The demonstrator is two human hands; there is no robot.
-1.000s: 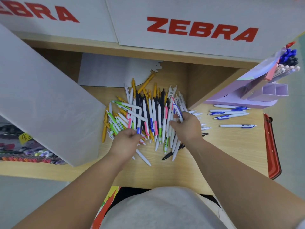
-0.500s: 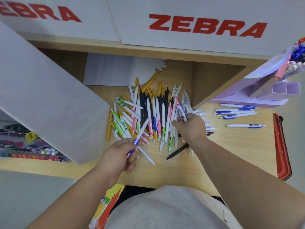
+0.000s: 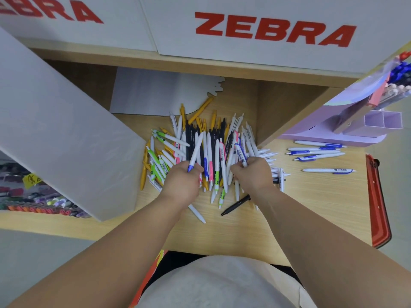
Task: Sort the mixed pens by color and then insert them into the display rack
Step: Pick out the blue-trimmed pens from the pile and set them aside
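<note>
Here, the left hand pinches a blue-tipped white pen angled above the mixed pile. The right hand grips another blue-clipped pen, apparently bound for the blue row beside the lilac display rack.

light: bright, even, soft, from overhead | shadow: faint beneath pen pile, deeper in shelf recess | blur: red lettering at my upper left smeared, centre sharp | edges: wide-angle bowing, shelf edge curves
</note>
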